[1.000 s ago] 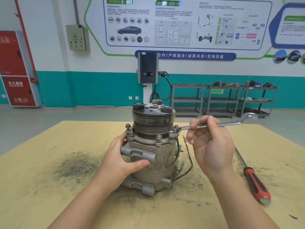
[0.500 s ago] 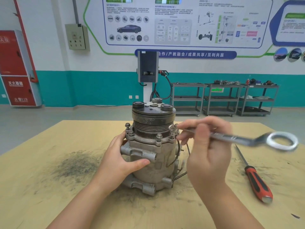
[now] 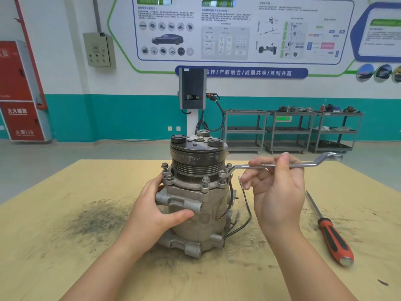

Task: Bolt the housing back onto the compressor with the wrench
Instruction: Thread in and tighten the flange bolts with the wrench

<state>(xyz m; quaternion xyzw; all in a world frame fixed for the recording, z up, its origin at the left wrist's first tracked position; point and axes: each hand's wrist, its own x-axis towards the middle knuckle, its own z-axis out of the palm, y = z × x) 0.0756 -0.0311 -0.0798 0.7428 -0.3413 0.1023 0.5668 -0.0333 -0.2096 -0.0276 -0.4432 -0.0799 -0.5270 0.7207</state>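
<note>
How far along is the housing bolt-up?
Done: the housing flange sits on the compressor with bolts in all visible holes. In hand: the right hand holds the wrench, its ring end on the right-side bolt; the left hand steadies the body. Left: the far-left bolt stands proud, probably untightened; the others' tightness can't be judged.

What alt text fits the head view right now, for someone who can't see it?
A right hand holds a wrench whose ring end sits on a flange bolt of an upright compressor, which the left hand steadies on a dusty wooden table. A red-handled screwdriver lies to the right.
</note>
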